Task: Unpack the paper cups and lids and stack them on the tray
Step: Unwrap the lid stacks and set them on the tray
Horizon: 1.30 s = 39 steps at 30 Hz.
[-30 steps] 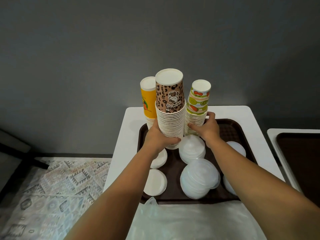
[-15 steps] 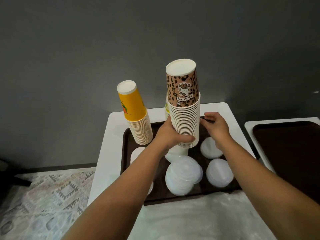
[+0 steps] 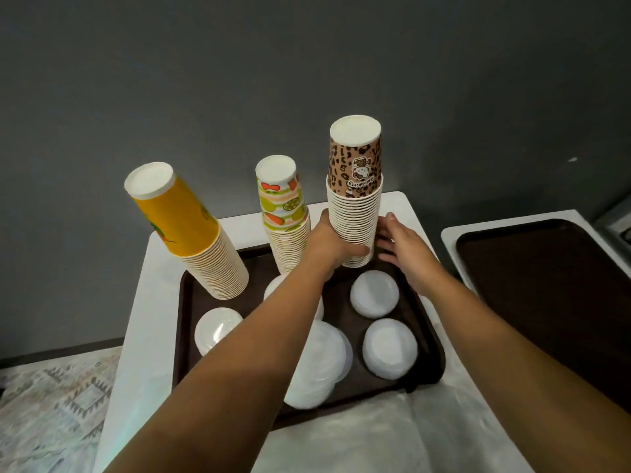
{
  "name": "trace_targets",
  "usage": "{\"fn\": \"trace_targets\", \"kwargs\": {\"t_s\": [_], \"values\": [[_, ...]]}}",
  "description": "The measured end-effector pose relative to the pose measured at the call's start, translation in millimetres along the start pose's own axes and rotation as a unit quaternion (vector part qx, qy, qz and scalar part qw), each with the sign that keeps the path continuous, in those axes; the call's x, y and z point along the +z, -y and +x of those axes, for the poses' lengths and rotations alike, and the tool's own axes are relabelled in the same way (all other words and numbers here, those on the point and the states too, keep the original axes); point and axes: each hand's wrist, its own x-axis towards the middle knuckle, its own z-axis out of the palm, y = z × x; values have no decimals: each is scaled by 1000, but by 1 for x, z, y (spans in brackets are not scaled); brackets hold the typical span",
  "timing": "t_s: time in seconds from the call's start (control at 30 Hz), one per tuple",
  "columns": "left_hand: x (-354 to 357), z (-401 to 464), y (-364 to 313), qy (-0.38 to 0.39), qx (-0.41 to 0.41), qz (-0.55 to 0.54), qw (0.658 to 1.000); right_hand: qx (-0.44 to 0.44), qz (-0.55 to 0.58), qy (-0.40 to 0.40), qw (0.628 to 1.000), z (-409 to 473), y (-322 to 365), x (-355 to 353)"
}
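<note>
Orange-yellow paper cups, nested upside down into a tall stack point(image 3: 191, 233), leaned leftward at the far left corner of the dark brown plastic tray point(image 3: 426, 339), which sat on the white counter point(image 3: 150, 302). Near the tray's left edge lay a short pile of white round plastic lids point(image 3: 213, 327), partly hidden by the left forearm. Next along the back of the tray stood an inverted stack of fruit-patterned paper cups point(image 3: 285, 220), upright or nearly so. Just right of it, the left hand point(image 3: 329, 244) wrapped its fingers round the lower part of a leopard-print stack of paper cups point(image 3: 355, 196), base at or just above the tray's far right corner; whether it touched the tray could not be told. The right hand point(image 3: 401, 242) reached in beside that stack, fingers fairly straight and spread, tips touching or almost touching its right side. In front of the stacks, more lid piles rested on the tray: a large tilted one point(image 3: 321, 363) in the middle front, and two smaller ones point(image 3: 375, 294) point(image 3: 390, 348) on the right. Clear crumpled plastic wrapping point(image 3: 341, 445) lay on the counter nearest the camera. Farther right, a second brown tray point(image 3: 546, 278) sat on another white surface.
</note>
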Motion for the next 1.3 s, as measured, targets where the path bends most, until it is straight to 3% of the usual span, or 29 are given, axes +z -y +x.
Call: {"fn": "trace_targets", "kwargs": {"t_s": [0.53,0.83,0.9,1.03,1.3], "values": [[34,31,21,-15,-18,50,998,38,40,16,998,29,-32,-4],[34,28,20,32,-40,83,995,49,31,13,998,31,-39,-6],[32,25,18,29,-59,96,993,29,-25,-26,999,27,-39,-5],[25,11,12,16,-54,142,988,-36,-137,-185,972,11,-32,1],[0,-57,0,12,78,173,982,-100,-195,-171,961,-36,-29,27]]}}
